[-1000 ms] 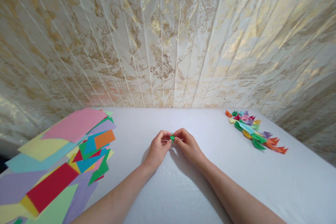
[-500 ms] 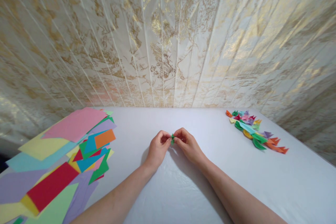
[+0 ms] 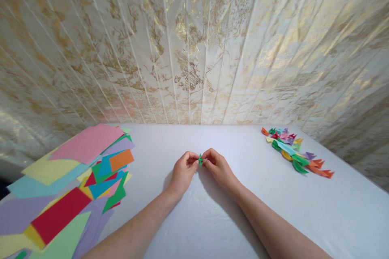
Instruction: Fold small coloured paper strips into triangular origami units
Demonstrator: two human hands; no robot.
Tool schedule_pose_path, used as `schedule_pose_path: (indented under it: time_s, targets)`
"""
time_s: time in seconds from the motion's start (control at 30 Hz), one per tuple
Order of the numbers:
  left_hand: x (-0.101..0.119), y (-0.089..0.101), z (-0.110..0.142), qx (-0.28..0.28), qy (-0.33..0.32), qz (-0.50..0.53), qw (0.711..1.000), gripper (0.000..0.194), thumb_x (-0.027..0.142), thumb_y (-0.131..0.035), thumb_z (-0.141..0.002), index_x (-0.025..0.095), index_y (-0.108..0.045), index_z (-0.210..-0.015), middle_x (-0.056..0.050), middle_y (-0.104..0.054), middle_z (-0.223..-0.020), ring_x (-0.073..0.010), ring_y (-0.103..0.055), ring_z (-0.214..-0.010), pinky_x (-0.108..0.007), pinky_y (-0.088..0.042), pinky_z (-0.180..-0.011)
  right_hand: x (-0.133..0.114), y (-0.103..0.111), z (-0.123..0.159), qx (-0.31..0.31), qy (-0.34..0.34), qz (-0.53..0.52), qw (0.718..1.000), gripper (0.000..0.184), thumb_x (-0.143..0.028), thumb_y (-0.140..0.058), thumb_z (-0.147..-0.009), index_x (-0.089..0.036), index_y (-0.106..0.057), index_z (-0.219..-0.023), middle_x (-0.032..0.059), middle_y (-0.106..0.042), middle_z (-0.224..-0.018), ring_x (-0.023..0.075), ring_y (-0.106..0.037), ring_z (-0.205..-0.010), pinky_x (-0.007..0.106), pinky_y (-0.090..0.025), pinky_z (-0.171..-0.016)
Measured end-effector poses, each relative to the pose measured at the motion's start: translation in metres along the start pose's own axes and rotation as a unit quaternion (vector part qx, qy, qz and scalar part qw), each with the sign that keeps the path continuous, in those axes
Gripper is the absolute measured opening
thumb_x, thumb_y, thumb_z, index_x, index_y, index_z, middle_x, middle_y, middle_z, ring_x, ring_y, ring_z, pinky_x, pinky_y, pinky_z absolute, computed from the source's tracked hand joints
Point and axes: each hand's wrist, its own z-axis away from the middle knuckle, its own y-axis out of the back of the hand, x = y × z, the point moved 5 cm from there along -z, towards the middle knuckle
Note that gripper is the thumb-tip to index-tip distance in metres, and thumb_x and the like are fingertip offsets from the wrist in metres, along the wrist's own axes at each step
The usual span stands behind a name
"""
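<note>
A small green folded paper piece (image 3: 200, 160) with pointed tips is held between my two hands, a little above the white table. My left hand (image 3: 184, 168) pinches its left side between thumb and forefinger. From the other side, my right hand (image 3: 217, 166) grips it the same way, the remaining fingers curled in. The fingertips cover part of the paper, so its full shape is hidden.
Coloured paper sheets, among them a pink sheet (image 3: 88, 141), a red rectangle (image 3: 60, 215) and an orange rectangle (image 3: 121, 160), overlap on the left. Several folded paper figures (image 3: 300, 159) lie at the right of the white table (image 3: 182, 226). A gold-patterned curtain (image 3: 194, 48) hangs behind.
The green paper has turned slightly between my fingertips and shows a little more of itself. Both hands stay in almost the same place.
</note>
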Motion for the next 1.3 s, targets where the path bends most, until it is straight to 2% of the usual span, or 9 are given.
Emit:
schedule_pose_path:
  time_s: [0.23,0.67,1.3]
  targets:
    - [0.002,0.0013,-0.0001,0.006,-0.007,-0.003,1.0,0.008,0.022,-0.062,-0.075,0.018,-0.062,-0.082,0.0,-0.068,-0.079,-0.0146,-0.065,-0.077,-0.027,-0.052,-0.075,-0.0045,-0.0006,0.0009,0.01,-0.012,0.02,1.0,0.008,-0.027,-0.059,-0.08,-0.02,-0.058,-0.081,-0.0019,-0.061,-0.07,0.0137,-0.054,-0.064,0.026,-0.041,-0.061]
    - [0.0044,0.0026,0.0,0.005,-0.004,-0.028,1.0,0.01,0.028,-0.062,-0.078,0.018,-0.063,-0.075,0.0,-0.068,-0.074,-0.0156,-0.064,-0.071,-0.027,-0.051,-0.07,-0.0036,0.0014,0.0,0.017,-0.025,0.026,0.999,0.023,-0.039,-0.058,-0.083,-0.017,-0.06,-0.074,0.0027,-0.064,-0.071,0.0167,-0.058,-0.068,0.029,-0.044,-0.066]
    - [0.0004,0.0,0.0019,0.013,-0.008,-0.023,1.0,0.007,0.024,-0.061,-0.077,0.018,-0.057,-0.075,0.002,-0.064,-0.072,-0.0131,-0.062,-0.068,-0.025,-0.049,-0.067,0.0017,-0.0001,0.0013,0.032,-0.025,0.046,0.998,0.014,-0.032,-0.057,-0.082,-0.02,-0.054,-0.075,-0.0008,-0.062,-0.068,0.0146,-0.056,-0.062,0.027,-0.043,-0.059]
